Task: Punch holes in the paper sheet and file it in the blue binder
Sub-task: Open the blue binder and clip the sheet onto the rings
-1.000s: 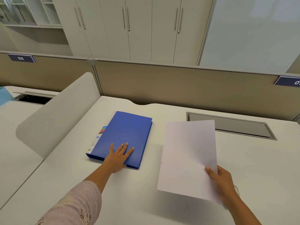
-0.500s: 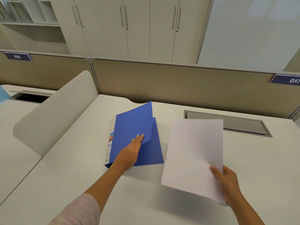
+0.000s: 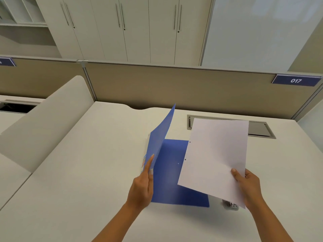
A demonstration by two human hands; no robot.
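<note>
Blue binder [image 3: 176, 172] lies open on the white desk [image 3: 78, 172], front cover [image 3: 162, 133] stood nearly upright. Left hand [image 3: 141, 187] pinches the cover's near edge, fingers closed on it. Right hand [image 3: 248, 186] grips the paper sheet [image 3: 216, 154] at its lower right corner, held tilted above the binder's right side. Two punched holes show on the sheet's left edge.

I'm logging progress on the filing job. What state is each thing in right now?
Binder: on the desk, front cover lifted, open.
Paper: held in the air, two holes on its left edge.
Left hand: holding the cover up.
Right hand: gripping the paper's lower right corner.
Cabinet doors: shut.
</note>
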